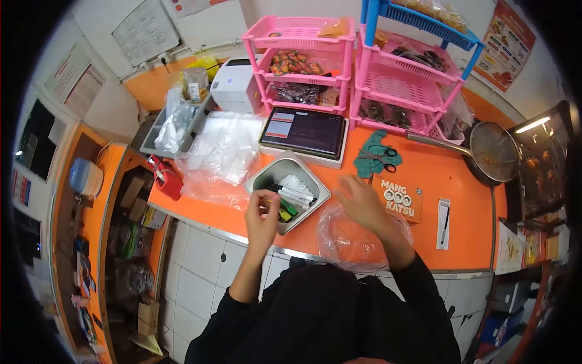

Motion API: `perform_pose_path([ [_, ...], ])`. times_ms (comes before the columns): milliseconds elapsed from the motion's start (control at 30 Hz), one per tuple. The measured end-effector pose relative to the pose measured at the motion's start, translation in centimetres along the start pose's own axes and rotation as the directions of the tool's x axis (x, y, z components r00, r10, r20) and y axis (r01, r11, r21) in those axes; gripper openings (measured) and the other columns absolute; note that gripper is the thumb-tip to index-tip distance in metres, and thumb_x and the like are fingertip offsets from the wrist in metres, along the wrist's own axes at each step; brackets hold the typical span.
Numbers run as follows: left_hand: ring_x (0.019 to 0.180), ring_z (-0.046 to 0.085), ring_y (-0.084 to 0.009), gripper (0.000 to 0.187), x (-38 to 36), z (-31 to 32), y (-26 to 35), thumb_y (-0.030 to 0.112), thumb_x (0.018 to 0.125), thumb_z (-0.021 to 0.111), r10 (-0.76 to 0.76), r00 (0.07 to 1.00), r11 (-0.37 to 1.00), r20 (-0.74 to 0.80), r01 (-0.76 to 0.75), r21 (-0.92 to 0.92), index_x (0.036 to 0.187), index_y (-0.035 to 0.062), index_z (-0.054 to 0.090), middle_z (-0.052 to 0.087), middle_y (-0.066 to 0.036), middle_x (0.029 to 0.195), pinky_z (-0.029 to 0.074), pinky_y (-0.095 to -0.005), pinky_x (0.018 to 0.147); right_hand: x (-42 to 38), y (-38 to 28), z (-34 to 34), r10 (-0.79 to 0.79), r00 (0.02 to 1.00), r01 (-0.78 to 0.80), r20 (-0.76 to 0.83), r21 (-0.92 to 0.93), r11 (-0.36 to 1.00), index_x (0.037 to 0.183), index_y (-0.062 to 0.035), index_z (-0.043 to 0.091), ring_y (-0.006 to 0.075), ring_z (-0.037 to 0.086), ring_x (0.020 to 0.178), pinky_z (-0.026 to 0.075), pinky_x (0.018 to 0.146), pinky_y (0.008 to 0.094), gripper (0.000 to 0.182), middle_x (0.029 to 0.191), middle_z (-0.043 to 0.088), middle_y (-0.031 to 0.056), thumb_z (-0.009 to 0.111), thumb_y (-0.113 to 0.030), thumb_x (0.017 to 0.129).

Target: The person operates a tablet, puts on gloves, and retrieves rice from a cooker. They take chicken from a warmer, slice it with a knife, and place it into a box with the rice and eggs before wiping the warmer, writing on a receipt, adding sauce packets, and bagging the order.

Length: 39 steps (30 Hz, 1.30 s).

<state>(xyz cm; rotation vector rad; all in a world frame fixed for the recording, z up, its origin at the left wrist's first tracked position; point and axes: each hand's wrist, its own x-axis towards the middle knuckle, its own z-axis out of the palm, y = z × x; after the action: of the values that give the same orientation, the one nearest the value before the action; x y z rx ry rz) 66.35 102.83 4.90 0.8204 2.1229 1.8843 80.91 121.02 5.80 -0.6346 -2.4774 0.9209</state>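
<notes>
A square metal container point(323, 195) stands near the front edge of the orange table. Inside it lie white-and-black markers point(296, 194), green and yellow items point(287, 210) and a small white heap. My left hand point(262, 210) is over the container's left side with its fingers curled; whether anything is between them is too small to tell. To the right of the container, my right hand point(359, 199) is raised above a clear plastic bag point(348, 233), fingers apart and holding nothing visible.
A tablet point(303, 132) stands behind the container. Clear bags point(221, 145) lie left, beside a red object point(165, 179). Rightward are a MANG KATSU box point(397, 197), scissors point(382, 158) on green cloth, a pen point(445, 221) on paper and a strainer point(494, 151). Pink racks point(303, 42) rise behind.
</notes>
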Motion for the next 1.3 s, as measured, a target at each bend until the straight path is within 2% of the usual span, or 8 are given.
perform_pose_path([
  [133, 0.079, 0.057, -0.0159, 0.024, 3.3, -0.9, 0.5, 0.015, 0.081, 0.067, 0.091, 0.990, 0.993, 0.110, -0.097, 0.059, 0.095, 0.0016, 0.054, 0.059, -0.008, 0.094, 0.047, -0.0294, 0.068, 7.9, 5.0, 2.2, 0.075, 0.996, -0.076, -0.037, -0.007, 0.997, 0.106, -0.0020, 0.053, 0.0348, 0.054, 0.098, 0.045, 0.082, 0.0424, 0.029, 0.106, 0.056, 0.0180, 0.056, -0.021, 0.084],
  [200, 0.097, 0.053, -0.0240, 0.043, 4.3, -1.1, 0.6, 0.023, 0.075, 0.074, 0.305, 0.929, 0.819, 0.210, -0.368, 0.439, 0.104, -0.0002, 0.052, 0.054, -0.014, 0.107, 0.044, -0.0353, 0.081, 9.7, 7.3, -0.2, 0.261, 0.960, -0.282, -0.107, -0.343, 0.896, 0.115, -0.0090, 0.053, 0.0340, 0.047, 0.112, 0.043, 0.090, 0.0420, 0.043, 0.118, 0.051, 0.0176, 0.064, -0.027, 0.078],
  [300, 0.113, 0.042, -0.0321, 0.078, 3.1, -2.4, -4.9, 0.029, 0.072, 0.076, 0.357, 0.897, 0.853, -0.261, -0.200, 0.482, 0.127, -0.0069, 0.035, 0.044, -0.021, 0.121, 0.031, -0.0435, 0.100, 10.4, 15.2, -1.1, 0.191, 0.981, -0.163, -0.020, -0.606, 0.779, 0.116, -0.0161, 0.057, 0.0341, 0.046, 0.116, 0.041, 0.095, 0.0394, 0.060, 0.126, 0.044, 0.0168, 0.078, -0.035, 0.063],
  [367, 0.110, 0.047, -0.0294, 0.081, 0.4, -3.8, -11.0, 0.029, 0.076, 0.074, 0.097, 0.955, 0.876, -0.281, 0.052, 0.479, 0.134, -0.0032, 0.028, 0.037, -0.024, 0.129, 0.045, -0.0430, 0.089, 10.6, 18.6, -1.3, 0.220, 0.974, -0.161, 0.062, -0.496, 0.853, 0.115, -0.0191, 0.058, 0.0341, 0.045, 0.116, 0.040, 0.097, 0.0397, 0.065, 0.126, 0.044, 0.0163, 0.080, -0.037, 0.057],
  [433, 0.091, 0.058, -0.0250, 0.067, -0.8, -3.5, -7.2, 0.023, 0.081, 0.067, -0.501, 0.865, 0.864, -0.030, 0.499, -0.063, 0.131, -0.0007, 0.030, 0.046, -0.026, 0.119, 0.054, -0.0343, 0.064, 9.9, 19.7, -2.7, 0.234, 0.956, -0.167, 0.176, -0.329, 0.930, 0.109, -0.0224, 0.062, 0.0334, 0.047, 0.114, 0.040, 0.096, 0.0388, 0.065, 0.120, 0.048, 0.0153, 0.083, -0.040, 0.050],
  [567, 0.065, 0.062, -0.0204, 0.044, 0.5, -2.3, -7.0, 0.008, 0.084, 0.055, -0.467, 0.868, 0.869, 0.170, 0.486, -0.095, 0.121, 0.0002, 0.033, 0.061, -0.017, 0.087, 0.052, -0.0288, 0.050, 8.4, 24.4, -6.7, 0.286, 0.948, -0.235, 0.139, -0.300, 0.924, 0.102, -0.0151, 0.064, 0.0339, 0.054, 0.101, 0.044, 0.088, 0.0401, 0.053, 0.107, 0.056, 0.0168, 0.079, -0.033, 0.054],
  [933, 0.061, 0.056, -0.0119, 0.047, -0.3, -4.1, -5.0, 0.005, 0.088, 0.049, -0.420, 0.908, 0.905, 0.003, 0.419, -0.078, 0.131, 0.0041, 0.029, 0.061, -0.013, 0.090, 0.040, -0.0223, 0.043, -6.2, 36.5, -22.7, 0.417, 0.860, -0.506, -0.293, -0.399, 0.765, 0.101, -0.0107, 0.064, 0.0310, 0.057, 0.097, 0.047, 0.086, 0.0384, 0.040, 0.101, 0.059, 0.0160, 0.071, -0.019, 0.063],
  [1300, 0.053, 0.050, -0.0102, 0.040, 10.9, 8.9, 3.4, 0.007, 0.088, 0.051, -0.184, 0.917, 0.982, 0.354, 0.188, 0.023, 0.125, 0.0040, 0.035, 0.059, -0.008, 0.078, 0.036, -0.0239, 0.042, -22.0, 35.7, -28.8, 0.664, 0.493, -0.870, -0.563, -0.303, 0.389, 0.107, -0.0065, 0.061, 0.0369, 0.059, 0.096, 0.049, 0.081, 0.0428, 0.040, 0.109, 0.057, 0.0232, 0.068, -0.021, 0.071],
])
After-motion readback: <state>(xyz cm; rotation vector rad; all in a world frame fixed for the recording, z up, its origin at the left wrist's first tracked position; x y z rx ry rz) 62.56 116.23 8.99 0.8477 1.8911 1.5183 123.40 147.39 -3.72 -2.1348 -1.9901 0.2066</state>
